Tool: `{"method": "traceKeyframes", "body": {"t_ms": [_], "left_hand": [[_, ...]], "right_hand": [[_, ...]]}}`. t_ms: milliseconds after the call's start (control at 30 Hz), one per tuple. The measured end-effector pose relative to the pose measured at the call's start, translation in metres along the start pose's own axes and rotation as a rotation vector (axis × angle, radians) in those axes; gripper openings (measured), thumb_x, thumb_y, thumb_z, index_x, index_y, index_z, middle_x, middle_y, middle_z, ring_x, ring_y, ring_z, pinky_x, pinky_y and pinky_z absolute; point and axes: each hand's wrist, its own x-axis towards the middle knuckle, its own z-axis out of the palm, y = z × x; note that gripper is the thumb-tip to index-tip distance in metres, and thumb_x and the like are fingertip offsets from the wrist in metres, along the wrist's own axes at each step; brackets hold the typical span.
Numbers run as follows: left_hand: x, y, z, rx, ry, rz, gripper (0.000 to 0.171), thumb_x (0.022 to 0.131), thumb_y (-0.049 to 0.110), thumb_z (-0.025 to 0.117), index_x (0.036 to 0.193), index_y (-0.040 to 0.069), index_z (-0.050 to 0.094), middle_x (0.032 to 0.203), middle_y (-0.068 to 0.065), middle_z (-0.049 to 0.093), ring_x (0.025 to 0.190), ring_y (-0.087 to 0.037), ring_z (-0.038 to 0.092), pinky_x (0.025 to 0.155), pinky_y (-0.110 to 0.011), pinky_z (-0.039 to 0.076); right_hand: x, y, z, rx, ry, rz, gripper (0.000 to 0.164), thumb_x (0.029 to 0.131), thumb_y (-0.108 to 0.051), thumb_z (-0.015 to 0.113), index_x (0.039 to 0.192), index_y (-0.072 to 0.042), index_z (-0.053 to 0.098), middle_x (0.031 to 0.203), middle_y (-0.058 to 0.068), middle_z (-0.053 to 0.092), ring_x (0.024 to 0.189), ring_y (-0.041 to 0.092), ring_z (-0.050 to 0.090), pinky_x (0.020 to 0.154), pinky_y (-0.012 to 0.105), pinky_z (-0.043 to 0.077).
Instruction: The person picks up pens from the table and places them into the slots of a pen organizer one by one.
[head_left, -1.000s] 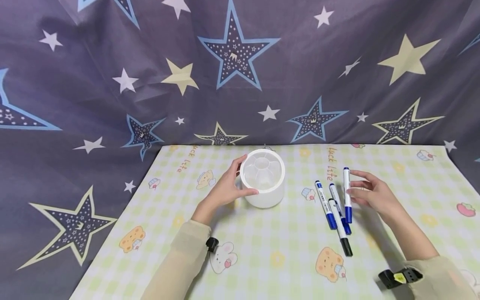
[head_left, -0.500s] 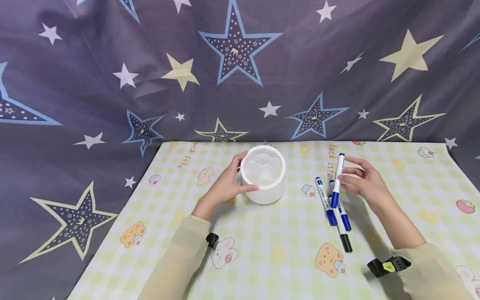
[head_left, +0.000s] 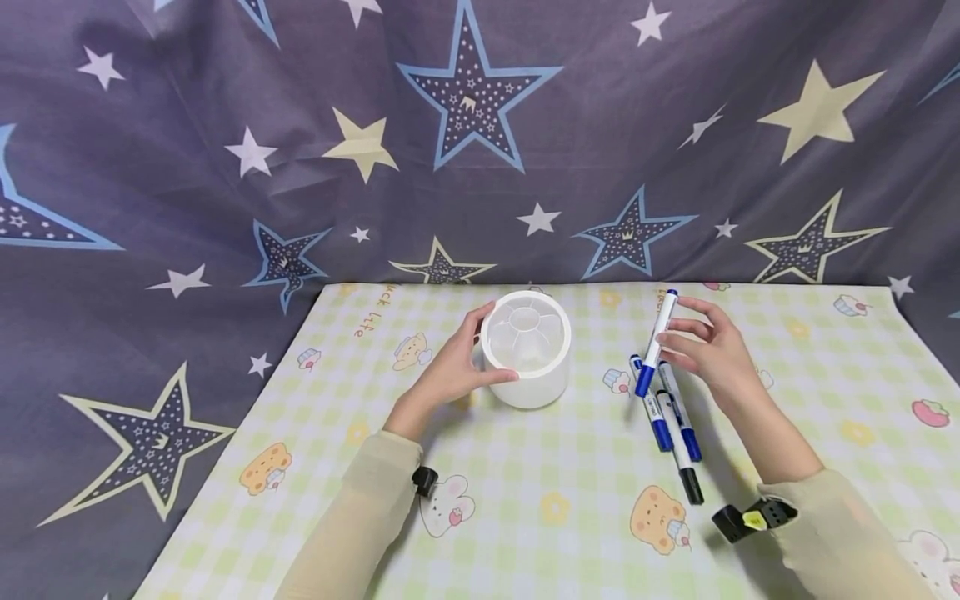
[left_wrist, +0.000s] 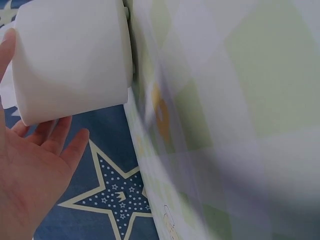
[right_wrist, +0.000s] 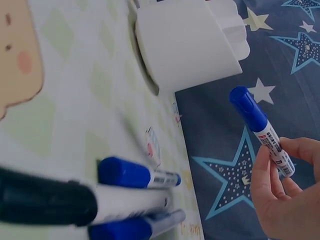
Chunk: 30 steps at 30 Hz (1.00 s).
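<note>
A round white pen holder [head_left: 528,387] with a clear, sectioned insert stands upright on the table. My left hand [head_left: 450,367] grips its left side, thumb at the front and fingers round the back; in the left wrist view the holder's white wall [left_wrist: 72,60] rises above the palm. Between thumb and fingertips my right hand [head_left: 716,354] pinches a blue-capped whiteboard marker [head_left: 657,342], tilted with its blue cap [right_wrist: 248,107] low and to the left, raised over the other markers. Beneath it lie two blue-capped markers [head_left: 681,412] and a black-capped marker [head_left: 678,450].
A green-and-white checked tablecloth [head_left: 555,458] with cartoon prints covers the table. Behind the table's far edge hangs a dark star-patterned curtain [head_left: 495,217]. A black camera strap [head_left: 753,518] sits at the right wrist, another strap [head_left: 424,481] at the left.
The right hand has carried its marker left and upward, from beside the other markers to above them, tilting it. The left hand keeps its grip on the pen holder.
</note>
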Motion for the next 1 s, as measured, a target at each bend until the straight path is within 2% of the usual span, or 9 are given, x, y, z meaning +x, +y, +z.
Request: {"method": "traceKeyframes", "body": {"t_ms": [367,767,1000], "left_hand": [[-0.002,0.0,0.003,-0.004,-0.003,-0.03,0.109,0.076,0.033,0.088,0.159,0.022,0.018,0.16,-0.003,0.034,0.142,-0.027,0.043,0.121,-0.053,0.038],[-0.006,0.005,0.005,0.013,0.006,-0.064,0.111,0.075,0.035,0.089,0.159,0.021,0.018,0.158,-0.003,0.038,0.142,-0.026,0.043,0.122,-0.049,0.038],[-0.002,0.006,0.004,0.043,0.024,-0.06,0.112,0.074,0.036,0.089,0.159,0.02,0.018,0.158,-0.005,0.037,0.142,-0.026,0.043,0.121,-0.049,0.038]], "right_hand": [[0.007,-0.003,0.026,0.056,0.016,-0.083,0.051,0.09,0.01,0.064,0.125,-0.022,0.047,0.09,-0.005,0.064,0.077,0.007,0.071,0.075,0.023,0.065],[0.012,-0.012,0.057,0.13,0.087,-0.126,0.054,0.088,0.015,0.062,0.122,-0.022,0.043,0.088,-0.004,0.064,0.076,0.008,0.072,0.076,0.026,0.065],[0.018,-0.015,0.071,0.108,0.125,-0.139,0.055,0.088,0.013,0.063,0.124,-0.023,0.041,0.089,-0.004,0.063,0.076,0.007,0.071,0.076,0.025,0.065]]}}
